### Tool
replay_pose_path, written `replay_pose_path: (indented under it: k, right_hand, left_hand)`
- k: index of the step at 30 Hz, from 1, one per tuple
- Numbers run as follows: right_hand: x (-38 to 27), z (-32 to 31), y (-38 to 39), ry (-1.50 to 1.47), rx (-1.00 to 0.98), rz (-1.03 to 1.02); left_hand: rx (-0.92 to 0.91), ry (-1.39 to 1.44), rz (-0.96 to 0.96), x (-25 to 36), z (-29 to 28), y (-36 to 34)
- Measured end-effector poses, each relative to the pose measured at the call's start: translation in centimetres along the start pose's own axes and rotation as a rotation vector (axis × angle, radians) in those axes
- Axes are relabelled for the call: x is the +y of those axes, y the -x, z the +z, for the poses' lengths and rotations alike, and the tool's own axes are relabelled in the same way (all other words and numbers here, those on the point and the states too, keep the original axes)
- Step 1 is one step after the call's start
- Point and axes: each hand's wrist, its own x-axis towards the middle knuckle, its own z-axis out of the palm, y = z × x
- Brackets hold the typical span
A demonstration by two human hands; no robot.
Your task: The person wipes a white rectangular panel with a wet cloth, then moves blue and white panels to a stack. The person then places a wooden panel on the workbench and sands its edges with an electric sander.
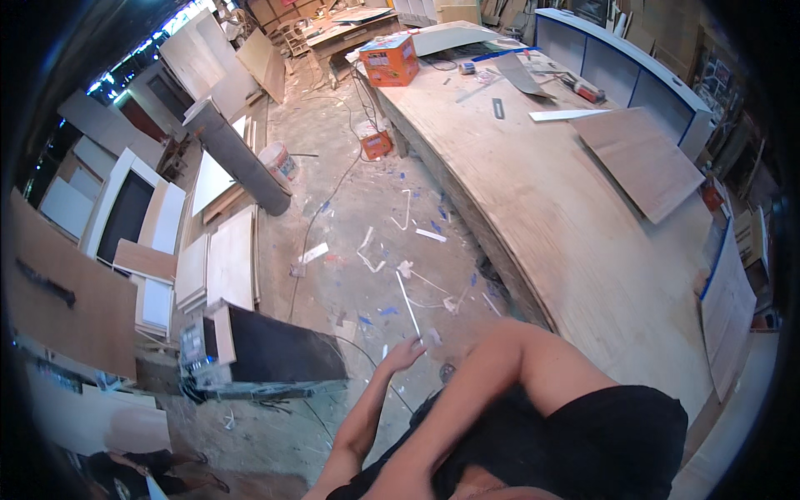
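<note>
Low over the littered floor, my left hand [404,355] is closed at the near end of a thin white strip [407,302]. The strip points away from me, its far end above scattered scraps. Just right of the hand is a small pale scrap [433,337]. My right arm [492,367] is bent, elbow toward the workbench [575,250], and its forearm runs down to the lower edge. The right hand itself is out of the picture.
Left of me stands a dark-topped cabinet [279,350], with stacked panels [232,258] beyond it. A grey column [237,154] leans beside a bucket [279,158]. On the bench are an orange box [389,60] and a loose wooden panel [637,162]. Another person [137,475] is at lower left.
</note>
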Motion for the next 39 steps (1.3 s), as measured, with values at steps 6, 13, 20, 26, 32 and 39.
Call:
replay_pose_path:
  k: [6,13,20,26,32,39]
  right_hand:
    - [3.6,-14.8,12.7,-0.108,-0.022,0.086]
    - [5.4,-36.0,33.0,-0.295,0.157,0.345]
    - [7.3,-57.8,54.3,-0.401,0.363,0.814]
    - [10.5,-75.8,70.5,-0.171,0.669,1.238]
    - [17.5,-75.3,88.7,0.44,1.792,1.725]
    - [19.4,-64.9,96.0,-0.331,0.971,2.315]
  left_hand:
    - [-0.282,0.132,1.078,33.7,-27.2,-3.8]
    - [-0.709,-0.281,1.667,40.5,-40.3,-17.4]
    - [-0.526,0.138,1.744,32.1,-56.9,-27.5]
    - [-0.62,0.612,1.515,17.7,-72.7,-39.4]
    - [-0.701,0.36,0.882,-0.5,-94.3,-48.9]
    - [0.638,-0.186,0.548,0.2,-131.1,-51.5]
